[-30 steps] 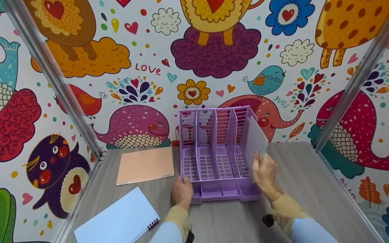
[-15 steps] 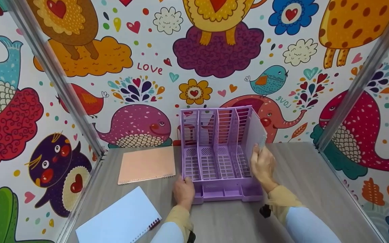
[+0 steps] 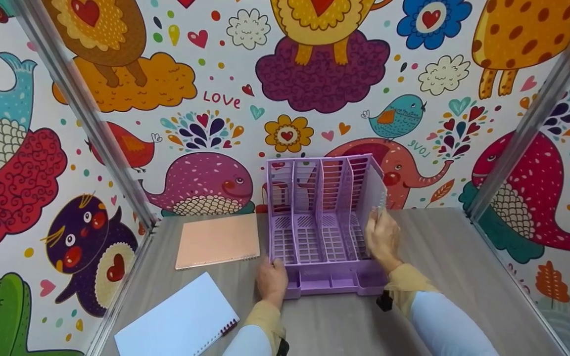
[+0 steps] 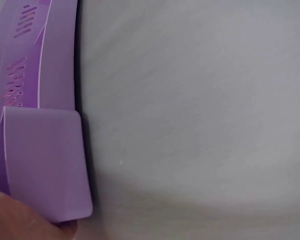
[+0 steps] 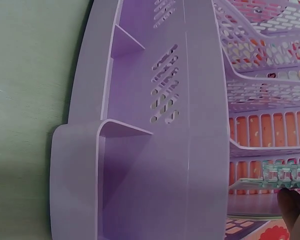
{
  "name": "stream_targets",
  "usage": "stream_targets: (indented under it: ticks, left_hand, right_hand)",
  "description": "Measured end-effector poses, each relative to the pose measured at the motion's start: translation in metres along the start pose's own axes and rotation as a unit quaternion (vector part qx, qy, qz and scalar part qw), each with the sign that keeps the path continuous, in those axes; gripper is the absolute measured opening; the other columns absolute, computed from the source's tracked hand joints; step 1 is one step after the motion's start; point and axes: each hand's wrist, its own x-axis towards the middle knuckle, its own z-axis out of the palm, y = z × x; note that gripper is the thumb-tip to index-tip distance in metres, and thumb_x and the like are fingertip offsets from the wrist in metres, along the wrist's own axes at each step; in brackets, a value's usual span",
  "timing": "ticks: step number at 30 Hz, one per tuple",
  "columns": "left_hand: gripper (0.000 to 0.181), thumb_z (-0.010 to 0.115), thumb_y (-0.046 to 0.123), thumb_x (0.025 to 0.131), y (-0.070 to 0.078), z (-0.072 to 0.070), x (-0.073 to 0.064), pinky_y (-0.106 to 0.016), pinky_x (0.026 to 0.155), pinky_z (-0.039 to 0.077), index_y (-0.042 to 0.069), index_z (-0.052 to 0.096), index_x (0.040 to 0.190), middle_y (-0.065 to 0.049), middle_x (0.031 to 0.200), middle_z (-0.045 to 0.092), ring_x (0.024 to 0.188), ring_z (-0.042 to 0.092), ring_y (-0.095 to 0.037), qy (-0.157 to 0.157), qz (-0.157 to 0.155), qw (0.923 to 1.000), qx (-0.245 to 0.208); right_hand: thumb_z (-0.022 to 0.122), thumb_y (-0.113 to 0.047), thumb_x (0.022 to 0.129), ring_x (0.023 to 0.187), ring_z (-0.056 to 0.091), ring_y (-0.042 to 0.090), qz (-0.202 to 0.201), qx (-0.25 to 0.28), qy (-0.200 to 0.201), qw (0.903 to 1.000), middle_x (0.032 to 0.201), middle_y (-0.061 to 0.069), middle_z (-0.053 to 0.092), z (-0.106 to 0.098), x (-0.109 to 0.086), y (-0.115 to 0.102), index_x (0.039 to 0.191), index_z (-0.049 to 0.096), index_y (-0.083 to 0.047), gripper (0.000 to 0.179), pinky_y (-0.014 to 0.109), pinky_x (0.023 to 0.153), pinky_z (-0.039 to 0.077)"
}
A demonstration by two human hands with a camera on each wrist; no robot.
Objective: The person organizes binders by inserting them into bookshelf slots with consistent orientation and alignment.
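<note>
A purple desk file organizer (image 3: 334, 270) with upright slots and a row of small front trays stands against the back wall. My left hand (image 3: 272, 281) grips its front left corner; in the left wrist view that hand shows at the lower left beside the tray's end (image 4: 47, 165). My right hand (image 3: 384, 238) pinches the near edge of a pale notebook (image 3: 373, 193), which stands upright in the organizer's rightmost slot. The notebook's clear teal ring binding (image 5: 286, 174) faces me in the right wrist view, a fingertip right under it. The other slots hold nothing.
A peach spiral notebook (image 3: 218, 241) lies flat left of the organizer. Nearer, a white spiral notebook (image 3: 176, 319) lies at an angle on the grey wood-look table (image 3: 443, 277). Printed walls with metal corner posts (image 3: 527, 109) enclose the table.
My right hand has pushed the pale notebook farther back into the rightmost slot. My left hand has stayed on the organizer's corner, and the head view has shifted slightly.
</note>
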Motion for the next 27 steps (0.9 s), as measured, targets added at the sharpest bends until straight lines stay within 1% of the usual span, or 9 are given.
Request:
stream_targets:
  ticks: [4, 9, 13, 17, 18, 21, 24, 25, 27]
  left_hand:
    - [0.023, 0.056, 0.023, 0.102, 0.000, 0.000, 0.000, -0.054, 0.075, 0.057, 0.007, 0.072, 0.096, -0.014, 0.089, 0.075, 0.079, 0.069, -0.034, -0.004, -0.007, 1.0000, -0.001]
    - [0.020, 0.057, 0.021, 0.100, -0.003, 0.003, 0.001, -0.053, 0.069, 0.053, 0.010, 0.065, 0.085, -0.011, 0.080, 0.069, 0.070, 0.061, -0.031, 0.009, 0.002, 1.0000, 0.000]
    - [0.021, 0.059, 0.019, 0.098, -0.006, 0.006, 0.002, -0.054, 0.067, 0.054, 0.011, 0.063, 0.079, -0.012, 0.074, 0.069, 0.068, 0.063, -0.035, 0.026, 0.017, 0.9995, 0.008]
    - [0.021, 0.059, 0.020, 0.097, -0.006, 0.007, 0.001, -0.055, 0.069, 0.055, 0.010, 0.065, 0.080, -0.013, 0.076, 0.071, 0.070, 0.067, -0.038, 0.033, 0.017, 0.9993, 0.003]
    - [0.021, 0.059, 0.020, 0.097, -0.006, 0.007, 0.001, -0.056, 0.069, 0.055, 0.009, 0.065, 0.080, -0.014, 0.076, 0.071, 0.070, 0.068, -0.039, 0.035, 0.018, 0.9992, 0.001]
    - [0.020, 0.059, 0.021, 0.097, -0.005, 0.006, 0.000, -0.055, 0.067, 0.054, 0.010, 0.065, 0.081, -0.013, 0.076, 0.071, 0.069, 0.066, -0.037, 0.039, 0.017, 0.9991, 0.001]
    - [0.021, 0.060, 0.021, 0.098, -0.004, 0.005, 0.000, -0.053, 0.066, 0.053, 0.011, 0.064, 0.080, -0.012, 0.075, 0.069, 0.068, 0.063, -0.035, 0.037, 0.014, 0.9992, 0.008]
    - [0.021, 0.060, 0.021, 0.098, -0.003, 0.005, 0.001, -0.052, 0.067, 0.054, 0.012, 0.064, 0.080, -0.011, 0.075, 0.069, 0.068, 0.063, -0.034, 0.035, 0.011, 0.9993, 0.009]
    - [0.021, 0.060, 0.022, 0.099, -0.002, 0.005, 0.000, -0.053, 0.069, 0.054, 0.011, 0.064, 0.081, -0.012, 0.077, 0.068, 0.070, 0.063, -0.034, 0.032, 0.009, 0.9994, 0.012]
  right_hand:
    - [0.056, -0.025, 0.116, 0.087, 0.067, 0.064, 0.016, -0.008, -0.015, 0.9997, 0.083, 0.032, 0.066, 0.005, 0.002, 0.000, 0.089, 0.058, 0.000, 0.037, 0.074, 0.080, 0.048]
    - [0.053, -0.029, 0.117, 0.094, 0.070, 0.064, 0.033, -0.024, -0.041, 0.9984, 0.092, 0.033, 0.070, 0.010, 0.005, -0.004, 0.094, 0.060, -0.001, 0.037, 0.074, 0.084, 0.050]
    - [0.049, -0.031, 0.117, 0.102, 0.071, 0.066, 0.031, -0.028, -0.059, 0.9974, 0.101, 0.036, 0.073, 0.014, 0.008, -0.005, 0.102, 0.063, 0.001, 0.038, 0.076, 0.087, 0.051]
    - [0.046, -0.038, 0.117, 0.101, 0.070, 0.068, 0.026, -0.016, -0.065, 0.9974, 0.101, 0.037, 0.073, 0.021, 0.011, 0.005, 0.104, 0.063, 0.001, 0.044, 0.078, 0.085, 0.050]
    - [0.046, -0.044, 0.117, 0.098, 0.070, 0.066, 0.021, -0.017, -0.060, 0.9978, 0.098, 0.034, 0.073, 0.030, 0.013, 0.017, 0.103, 0.064, -0.003, 0.047, 0.076, 0.082, 0.050]
    - [0.043, -0.050, 0.117, 0.099, 0.070, 0.064, 0.035, -0.018, -0.071, 0.9967, 0.100, 0.031, 0.073, 0.034, 0.015, 0.022, 0.107, 0.063, -0.006, 0.049, 0.076, 0.082, 0.049]
    - [0.045, -0.047, 0.117, 0.101, 0.071, 0.064, 0.049, -0.024, -0.080, 0.9953, 0.104, 0.031, 0.074, 0.035, 0.016, 0.018, 0.112, 0.064, -0.005, 0.046, 0.075, 0.084, 0.051]
    - [0.045, -0.040, 0.117, 0.105, 0.070, 0.066, 0.058, -0.025, -0.088, 0.9941, 0.108, 0.034, 0.074, 0.028, 0.015, 0.007, 0.115, 0.063, -0.002, 0.043, 0.077, 0.087, 0.051]
    - [0.047, -0.036, 0.118, 0.107, 0.071, 0.066, 0.057, -0.032, -0.089, 0.9938, 0.110, 0.036, 0.074, 0.027, 0.016, 0.002, 0.118, 0.063, -0.001, 0.039, 0.077, 0.088, 0.052]
